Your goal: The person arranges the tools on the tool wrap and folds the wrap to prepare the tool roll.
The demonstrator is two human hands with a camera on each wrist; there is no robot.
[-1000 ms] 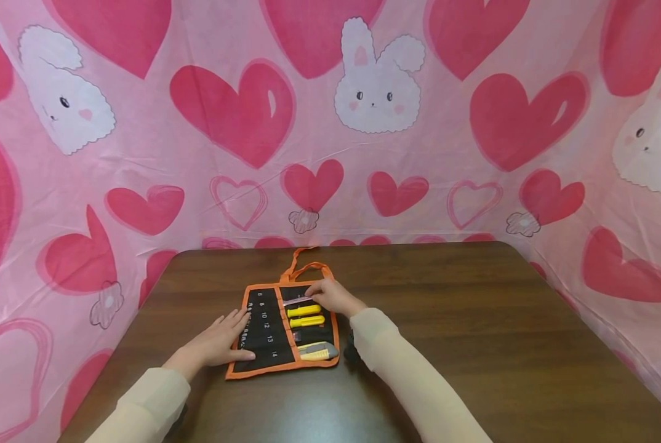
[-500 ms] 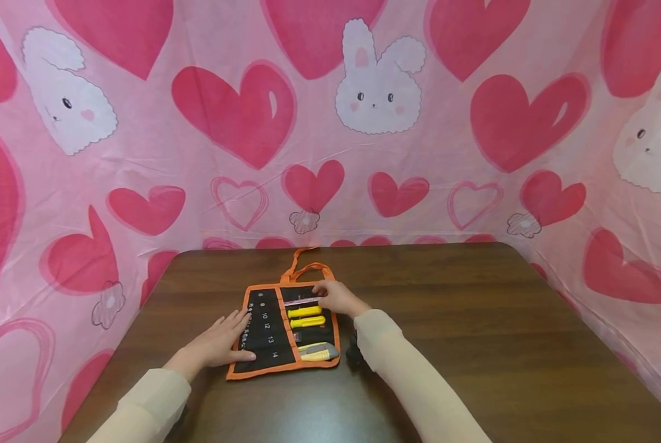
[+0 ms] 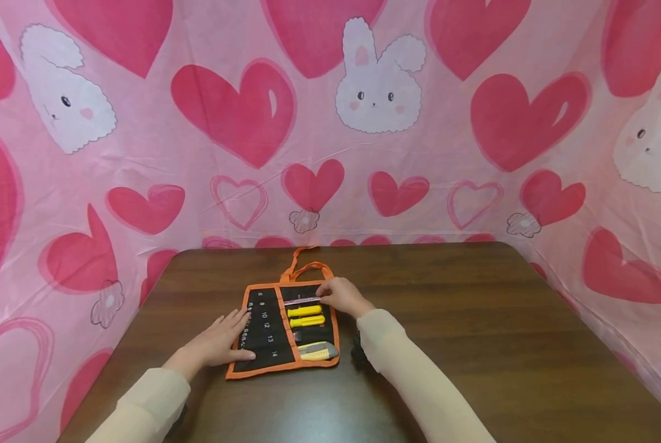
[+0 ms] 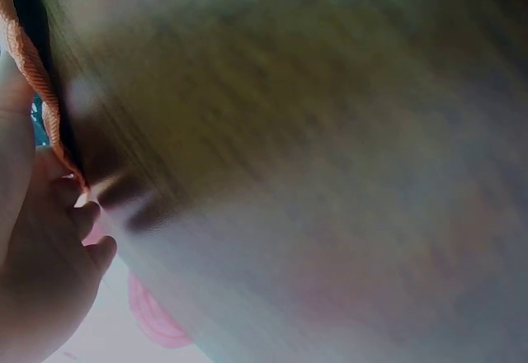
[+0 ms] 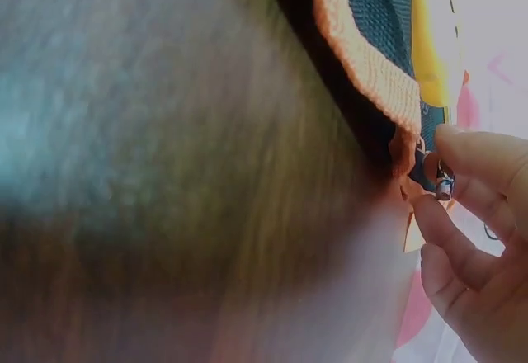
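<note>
A black tool pouch with orange trim (image 3: pixel 264 370) lies unfolded on the table. My left hand (image 3: pixel 220 339) rests on its left panel, fingers spread and thumb apart; in the left wrist view the fingertips (image 4: pixel 95 247) stand at the orange edge. My right hand (image 3: pixel 344 296) pinches the right end of a slim, pinkish pen-like stick (image 3: pixel 303 301), whose left end meets the orange pocket edge. The right wrist view shows its shiny metal tip (image 5: pixel 445 185) between thumb and fingers. Two yellow handles (image 3: pixel 306 321) and a yellow-and-grey utility knife (image 3: pixel 318 351) sit in the pockets below.
Orange straps (image 3: pixel 308 266) trail from the pouch's far edge. The brown wooden table (image 3: pixel 452 320) extends to both sides. A pink cloth with hearts and rabbits (image 3: pixel 430 147) hangs behind and beside the table.
My right hand has shifted a little to the right along the stick's line, and more of the stick shows. The left hand and the pouch have stayed in place.
</note>
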